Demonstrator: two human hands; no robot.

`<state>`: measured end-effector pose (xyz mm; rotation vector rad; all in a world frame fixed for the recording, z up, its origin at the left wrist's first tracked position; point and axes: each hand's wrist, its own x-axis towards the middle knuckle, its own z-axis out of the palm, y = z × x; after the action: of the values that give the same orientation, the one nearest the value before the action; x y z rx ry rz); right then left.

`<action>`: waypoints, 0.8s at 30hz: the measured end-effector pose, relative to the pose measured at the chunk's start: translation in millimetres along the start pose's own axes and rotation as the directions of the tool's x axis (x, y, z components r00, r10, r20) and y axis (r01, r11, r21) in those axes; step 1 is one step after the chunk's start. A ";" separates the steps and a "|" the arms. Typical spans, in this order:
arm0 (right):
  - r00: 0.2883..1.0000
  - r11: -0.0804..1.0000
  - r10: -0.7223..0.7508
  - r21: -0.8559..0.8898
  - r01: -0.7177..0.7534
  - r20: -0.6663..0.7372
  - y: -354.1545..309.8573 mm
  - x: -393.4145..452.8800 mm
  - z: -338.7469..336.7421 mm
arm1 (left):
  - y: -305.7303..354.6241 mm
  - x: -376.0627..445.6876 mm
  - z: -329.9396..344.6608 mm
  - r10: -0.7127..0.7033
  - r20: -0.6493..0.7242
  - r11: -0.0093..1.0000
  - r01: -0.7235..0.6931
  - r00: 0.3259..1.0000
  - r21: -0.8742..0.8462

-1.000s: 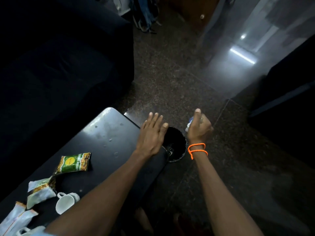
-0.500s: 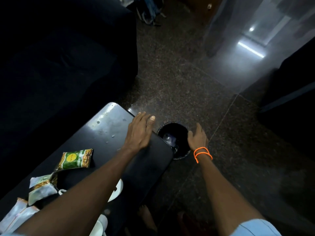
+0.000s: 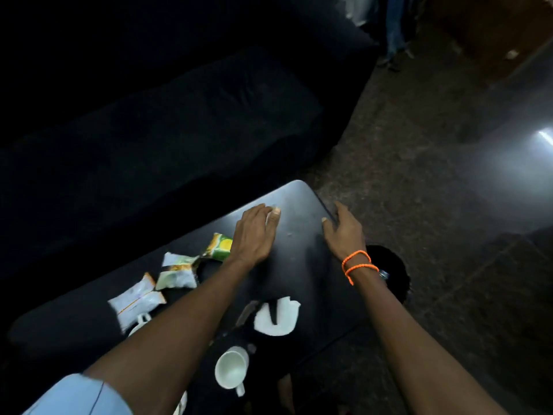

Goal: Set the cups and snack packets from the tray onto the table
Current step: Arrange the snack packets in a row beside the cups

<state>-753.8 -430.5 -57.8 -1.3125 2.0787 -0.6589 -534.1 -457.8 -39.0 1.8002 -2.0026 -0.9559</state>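
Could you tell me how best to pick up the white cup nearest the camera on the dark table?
Probably by the handle: the cup stands upright, mouth open towards the camera, its handle pointing to the near edge of the table. Come from the near side and pinch the handle, or else grasp the rim from above; nothing crowds it.

Black table point(image 3: 302, 205): packets point(image 3: 136, 301), cups point(image 3: 231, 371).

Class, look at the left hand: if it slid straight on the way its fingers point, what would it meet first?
Probably nothing: beyond the left hand only bare table shows, then its far edge.
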 end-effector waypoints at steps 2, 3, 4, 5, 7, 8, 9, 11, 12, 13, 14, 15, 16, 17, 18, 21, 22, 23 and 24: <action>0.996 0.998 -0.064 -0.010 0.065 0.065 -38.8 2.2 26.5 | -27.7 -7.4 -29.1 -0.060 -0.050 0.998 0.059 0.997 -0.020; 0.990 0.995 -0.095 -0.022 0.098 0.105 -58.1 1.2 41.3 | -42.2 -12.9 -43.7 -0.098 -0.078 0.995 0.096 0.992 -0.030; 0.981 0.990 -0.129 -0.036 0.136 0.145 -76.4 -1.2 56.7 | -56.4 -19.5 -57.6 -0.132 -0.109 0.991 0.128 0.985 -0.041; 0.968 0.984 -0.162 -0.048 0.174 0.190 -93.8 -4.9 72.3 | -70.7 -27.0 -70.6 -0.158 -0.142 0.987 0.152 0.977 -0.052; 0.929 0.965 -0.225 -0.066 0.255 0.295 -126.1 -16.5 104.7 | -100.5 -44.2 -94.8 -0.201 -0.208 0.979 0.189 0.957 -0.077; 0.905 0.952 -0.253 -0.078 0.296 0.341 -140.4 -23.8 121.0 | -115.4 -53.6 -106.1 -0.224 -0.240 0.974 0.207 0.945 -0.093; 0.881 0.938 -0.281 -0.087 0.336 0.380 -153.7 -31.5 137.2 | -131.2 -63.2 -117.2 -0.250 -0.266 0.968 0.230 0.931 -0.106; 0.830 0.910 -0.325 -0.091 0.406 0.454 -177.9 -46.8 169.2 | -163.7 -83.0 -137.4 -0.310 -0.306 0.951 0.288 0.900 -0.116; 0.803 0.898 -0.336 -0.092 0.431 0.492 -189.1 -54.7 184.9 | -180.7 -92.4 -146.4 -0.343 -0.319 0.939 0.321 0.884 -0.121; 0.777 0.885 -0.341 -0.096 0.455 0.530 -199.4 -62.4 199.8 | -197.9 -101.6 -154.3 -0.375 -0.326 0.927 0.353 0.868 -0.128; 0.747 0.869 -0.347 -0.106 0.484 0.567 -209.0 -69.5 214.5 | -215.0 -110.6 -161.0 -0.412 -0.326 0.911 0.388 0.851 -0.138; 0.714 0.845 -0.356 -0.119 0.521 0.603 -217.9 -76.2 229.2 | -232.1 -119.5 -166.7 -0.455 -0.319 0.890 0.430 0.831 -0.151; 0.680 0.816 -0.366 -0.133 0.563 0.636 -225.7 -82.2 243.2 | -248.3 -128.0 -171.1 -0.502 -0.301 0.865 0.473 0.810 -0.168; 0.646 0.784 -0.372 -0.148 0.603 0.666 -232.8 -87.9 256.2 | -263.6 -135.7 -174.2 -0.548 -0.276 0.836 0.515 0.789 -0.187; 0.614 0.750 -0.373 -0.163 0.641 0.696 -239.1 -93.0 268.0 | -277.2 -142.3 -176.2 -0.590 -0.246 0.807 0.554 0.769 -0.204; 0.508 0.642 -0.349 -0.194 0.741 0.787 -254.5 -106.2 301.6 | -310.7 -158.9 -178.7 -0.713 -0.133 0.697 0.676 0.689 -0.238; 0.474 0.604 -0.329 -0.204 0.771 0.817 -258.5 -110.6 311.5 | -319.1 -163.4 -178.1 -0.746 -0.085 0.657 0.711 0.660 -0.249; 0.444 0.565 -0.304 -0.216 0.796 0.843 -261.8 -114.7 320.2 | -326.2 -167.7 -177.0 -0.770 -0.034 0.622 0.738 0.637 -0.262; 0.417 0.526 -0.280 -0.225 0.820 0.865 -264.6 -118.4 328.2 | -332.0 -171.1 -175.5 -0.782 0.015 0.595 0.755 0.623 -0.276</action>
<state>-317.5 -457.5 -84.8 -2.2836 1.0419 0.4372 -139.8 -344.2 -83.2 2.5247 -0.8844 -1.2177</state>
